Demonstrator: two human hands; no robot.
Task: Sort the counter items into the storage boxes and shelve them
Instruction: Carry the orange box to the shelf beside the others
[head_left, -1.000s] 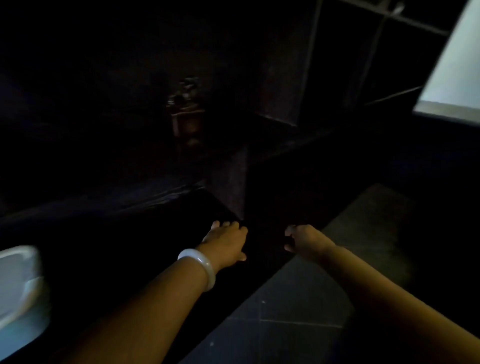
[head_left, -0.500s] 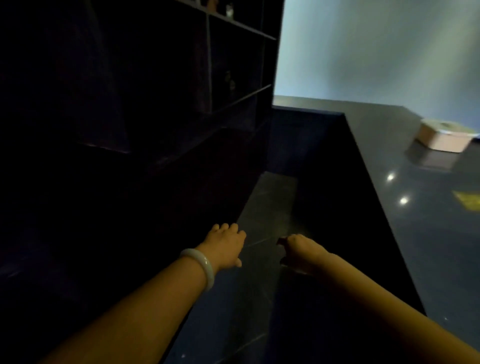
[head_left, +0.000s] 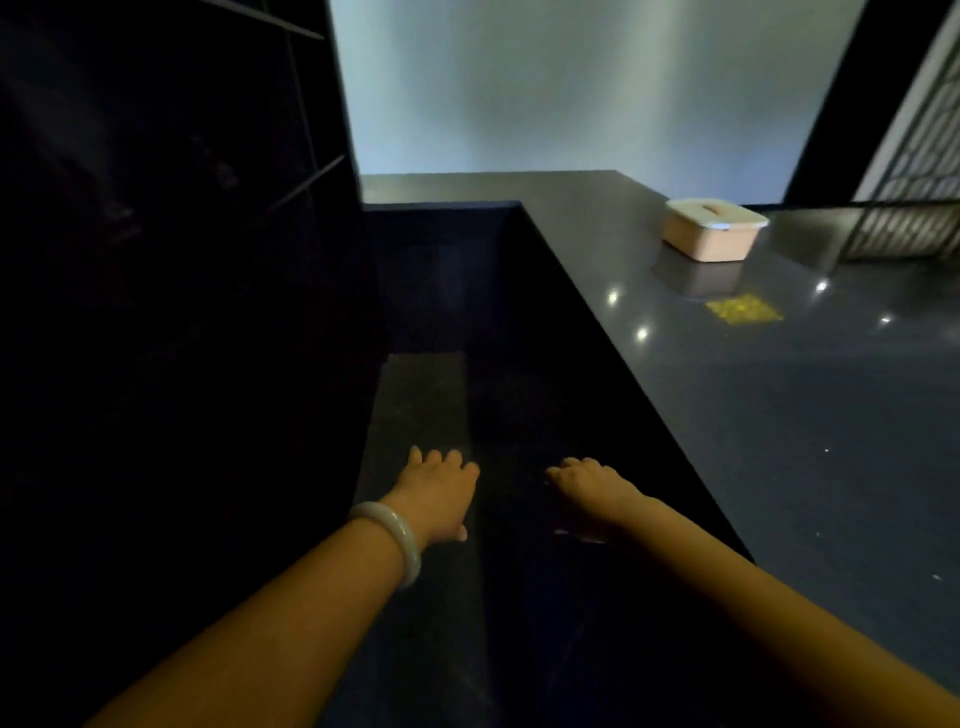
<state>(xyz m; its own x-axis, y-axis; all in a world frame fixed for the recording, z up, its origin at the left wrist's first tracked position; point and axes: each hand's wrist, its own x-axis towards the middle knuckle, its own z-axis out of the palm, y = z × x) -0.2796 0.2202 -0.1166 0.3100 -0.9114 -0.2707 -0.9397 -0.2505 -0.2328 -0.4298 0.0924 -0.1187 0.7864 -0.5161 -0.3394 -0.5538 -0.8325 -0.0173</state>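
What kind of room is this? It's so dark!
Probably a shop or reception area behind a service counter: a long glossy dark counter holding a lidded storage box, with tall dark shelving across a narrow aisle.

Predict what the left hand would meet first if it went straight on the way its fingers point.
Nothing nearby: the left hand points along the dark floor toward the dark end panel below the counter. Depth is unclear.

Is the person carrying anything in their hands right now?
Nothing visible. The left hand is spread and empty; the right hand is loosely curled with nothing showing in it. The lidded box sits untouched on the counter.
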